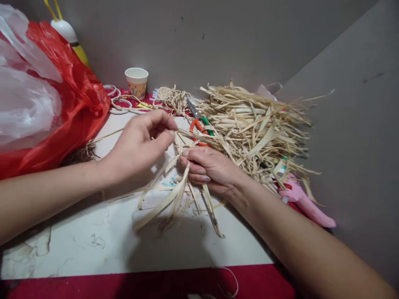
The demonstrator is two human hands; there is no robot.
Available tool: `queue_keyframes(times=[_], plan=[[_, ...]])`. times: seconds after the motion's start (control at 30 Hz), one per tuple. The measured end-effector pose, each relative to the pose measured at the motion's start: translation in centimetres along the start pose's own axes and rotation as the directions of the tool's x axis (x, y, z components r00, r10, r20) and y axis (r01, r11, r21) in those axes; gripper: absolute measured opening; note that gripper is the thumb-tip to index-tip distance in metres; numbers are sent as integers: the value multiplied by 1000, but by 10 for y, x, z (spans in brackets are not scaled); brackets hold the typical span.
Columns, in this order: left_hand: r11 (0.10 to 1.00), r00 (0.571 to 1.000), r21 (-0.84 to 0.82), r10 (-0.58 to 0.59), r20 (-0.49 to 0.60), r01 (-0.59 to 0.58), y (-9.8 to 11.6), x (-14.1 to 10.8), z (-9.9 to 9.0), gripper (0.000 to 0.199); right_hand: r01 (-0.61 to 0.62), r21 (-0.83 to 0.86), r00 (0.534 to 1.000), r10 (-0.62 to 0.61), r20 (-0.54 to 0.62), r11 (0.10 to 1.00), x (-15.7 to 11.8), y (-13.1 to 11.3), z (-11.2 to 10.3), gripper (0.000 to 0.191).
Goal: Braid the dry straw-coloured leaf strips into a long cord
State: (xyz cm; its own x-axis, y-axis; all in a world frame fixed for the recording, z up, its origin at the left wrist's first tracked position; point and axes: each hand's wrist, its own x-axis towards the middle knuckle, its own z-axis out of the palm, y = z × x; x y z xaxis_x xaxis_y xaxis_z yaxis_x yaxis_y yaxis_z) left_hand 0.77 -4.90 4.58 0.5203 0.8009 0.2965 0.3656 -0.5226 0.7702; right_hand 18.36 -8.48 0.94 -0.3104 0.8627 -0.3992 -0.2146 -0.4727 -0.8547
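Over the middle of the white board, my right hand (207, 168) is closed around a bunch of dry straw strips (174, 199). Loose ends of the bunch fan out below the fingers toward me. My left hand (141, 145) is just to the left, thumb and forefinger pinched at the top of the same bunch, where a thin strip runs off to the right. Its other fingers are curled and partly hidden. Right behind my hands lie scissors (201, 128) with orange and green handles, partly covered by straw.
A large pile of dry straw (252, 124) lies at the back right, with a pink glue gun (307, 201) beside it. A paper cup (136, 83), white rings (121, 107) and braided straw cord (174, 99) are at the back. Red and clear plastic bags (77, 95) fill the left.
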Motion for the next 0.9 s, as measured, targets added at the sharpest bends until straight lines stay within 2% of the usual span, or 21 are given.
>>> queue_keyframes(times=[0.03, 0.07, 0.13, 0.2, 0.23, 0.3, 0.47, 0.63, 0.73, 0.83, 0.9], plan=[[984, 990, -134, -106, 94, 118, -8, 7, 4, 16, -7, -5, 1000, 7, 10, 1000, 1, 0, -1, 22], [943, 956, -235, -183, 229, 236, -15, 11, 8, 15, -11, -12, 1000, 12, 20, 1000, 1, 1, -1, 22], [819, 847, -377, -224, 482, 431, -24, 15, 15, 14, -10, -25, 999, 11, 48, 1000, 2, 1, -3, 23], [716, 766, -436, -213, 607, 545, -27, 13, 21, 13, -16, -38, 998, 18, 66, 999, 3, 2, -4, 24], [689, 749, -446, -216, 626, 571, -27, 11, 22, 12, -23, -46, 998, 26, 65, 999, 3, 2, -4, 24], [697, 750, -426, -247, 613, 577, -26, 8, 23, 11, -39, -61, 998, 42, 56, 997, 3, 2, -4, 23], [879, 828, -260, -226, 513, 401, -29, 8, 21, 17, -42, -102, 997, 49, 61, 994, 4, 1, -4, 23], [944, 868, -192, -151, 474, 269, -32, 13, 20, 21, -32, -149, 994, 48, 101, 988, 4, -2, -6, 24], [922, 839, -230, -152, 523, 311, -29, 14, 18, 24, -15, -179, 993, 36, 116, 984, 4, -1, -8, 25], [839, 763, -280, -222, 607, 467, -28, 14, 17, 21, 10, -215, 992, 17, 124, 977, 3, 1, -11, 26], [793, 736, -309, -240, 633, 525, -29, 14, 17, 19, 21, -229, 991, 10, 134, 973, 3, 2, -12, 26]])
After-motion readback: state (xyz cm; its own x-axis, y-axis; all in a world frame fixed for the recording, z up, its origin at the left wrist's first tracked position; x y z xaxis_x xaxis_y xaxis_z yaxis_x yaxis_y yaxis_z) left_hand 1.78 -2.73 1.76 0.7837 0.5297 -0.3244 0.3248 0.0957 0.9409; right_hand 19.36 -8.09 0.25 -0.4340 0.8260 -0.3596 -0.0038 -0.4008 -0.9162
